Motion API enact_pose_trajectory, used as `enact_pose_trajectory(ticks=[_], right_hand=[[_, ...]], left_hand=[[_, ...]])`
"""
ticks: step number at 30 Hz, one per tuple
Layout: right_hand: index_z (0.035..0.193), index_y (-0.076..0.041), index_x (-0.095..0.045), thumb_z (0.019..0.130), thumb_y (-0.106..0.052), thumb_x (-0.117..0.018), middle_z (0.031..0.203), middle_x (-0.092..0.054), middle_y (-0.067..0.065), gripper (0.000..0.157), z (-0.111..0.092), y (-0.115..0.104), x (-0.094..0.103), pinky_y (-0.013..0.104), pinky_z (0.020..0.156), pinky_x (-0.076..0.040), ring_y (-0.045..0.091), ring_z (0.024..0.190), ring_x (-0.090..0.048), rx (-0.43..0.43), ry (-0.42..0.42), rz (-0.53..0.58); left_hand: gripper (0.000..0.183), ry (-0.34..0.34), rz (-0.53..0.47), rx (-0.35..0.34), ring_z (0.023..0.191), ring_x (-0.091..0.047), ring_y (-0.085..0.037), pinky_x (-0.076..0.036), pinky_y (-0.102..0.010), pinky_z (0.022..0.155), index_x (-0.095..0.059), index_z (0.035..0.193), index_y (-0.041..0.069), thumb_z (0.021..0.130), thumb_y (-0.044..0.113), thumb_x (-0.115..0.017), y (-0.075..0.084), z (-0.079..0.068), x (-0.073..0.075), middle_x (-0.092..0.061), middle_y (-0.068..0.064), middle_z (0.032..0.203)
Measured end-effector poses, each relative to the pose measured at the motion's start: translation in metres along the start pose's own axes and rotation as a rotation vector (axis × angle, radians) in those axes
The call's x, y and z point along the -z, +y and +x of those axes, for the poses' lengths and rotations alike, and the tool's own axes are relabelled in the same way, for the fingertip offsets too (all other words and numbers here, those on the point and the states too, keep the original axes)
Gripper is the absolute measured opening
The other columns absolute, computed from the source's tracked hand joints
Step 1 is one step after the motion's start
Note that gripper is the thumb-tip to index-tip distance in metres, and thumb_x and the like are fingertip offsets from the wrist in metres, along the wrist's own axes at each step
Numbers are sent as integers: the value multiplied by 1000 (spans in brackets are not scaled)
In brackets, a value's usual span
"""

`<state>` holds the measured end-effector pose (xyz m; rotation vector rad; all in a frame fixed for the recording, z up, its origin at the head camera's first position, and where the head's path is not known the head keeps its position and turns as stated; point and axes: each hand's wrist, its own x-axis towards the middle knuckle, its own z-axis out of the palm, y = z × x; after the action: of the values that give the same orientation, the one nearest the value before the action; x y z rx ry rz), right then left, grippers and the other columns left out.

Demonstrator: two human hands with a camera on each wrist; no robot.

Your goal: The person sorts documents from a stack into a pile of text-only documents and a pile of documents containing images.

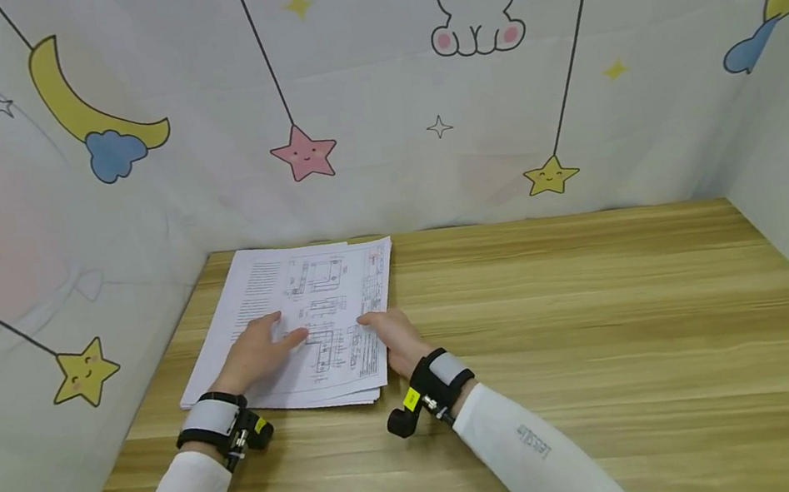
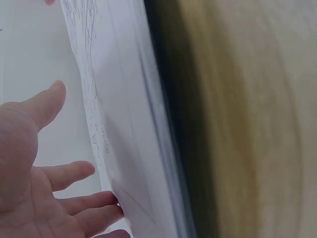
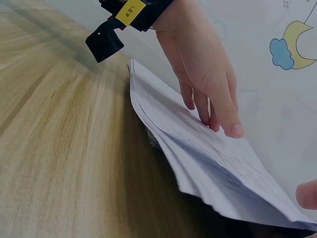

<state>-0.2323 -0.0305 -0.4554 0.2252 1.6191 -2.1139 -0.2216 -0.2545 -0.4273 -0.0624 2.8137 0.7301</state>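
Note:
A stack of printed paper sheets (image 1: pixel 325 289) with technical line drawings lies on the left part of the table. My left hand (image 1: pixel 258 353) is over its left half, fingers spread; in the left wrist view some fingertips (image 2: pixel 106 215) touch the top sheet. At the right edge, my right hand (image 1: pixel 400 339) pinches the stack, thumb on top and the other fingers hidden under the sheets. From the right wrist view, the near edges of the sheets (image 3: pixel 198 163) look bent and raised from the wood. Beneath them shows a small greyish thing (image 3: pixel 153 140), too unclear to name.
The wood-grain table (image 1: pixel 587 320) reaches far to the right of the stack. A white cloth backdrop (image 1: pixel 386 188) with printed stars, a moon and a rabbit rises behind it and on both sides. Each wrist wears a strap with a small black camera (image 1: pixel 402 422).

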Motion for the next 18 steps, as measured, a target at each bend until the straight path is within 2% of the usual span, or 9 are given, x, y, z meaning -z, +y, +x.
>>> enact_pose_trajectory(ticks=[10,15,18], right_hand=[[139,-8,-53,99,-8,-52,129,-66,16,40,-5,-5,17,32,86,-57,23,106,-70,52,13,-27],[142,-12,-50,100,-10,-53,130,-65,15,43,-8,-14,32,30,84,-56,22,105,-70,70,-3,-34],[143,-14,-49,101,-10,-52,132,-64,14,43,-12,-21,44,31,85,-55,21,108,-69,85,-26,-25]], left_hand=[[83,27,-84,-22,147,-24,-49,-25,-61,119,-26,155,1,97,54,-54,9,1,-6,-26,-32,158],[84,71,-208,-38,148,-26,-47,-28,-58,118,-16,158,3,99,48,-54,16,1,-8,-22,-29,161],[87,82,-301,0,147,-30,-45,-32,-58,117,-8,160,5,99,48,-53,24,1,-9,-22,-28,161]])
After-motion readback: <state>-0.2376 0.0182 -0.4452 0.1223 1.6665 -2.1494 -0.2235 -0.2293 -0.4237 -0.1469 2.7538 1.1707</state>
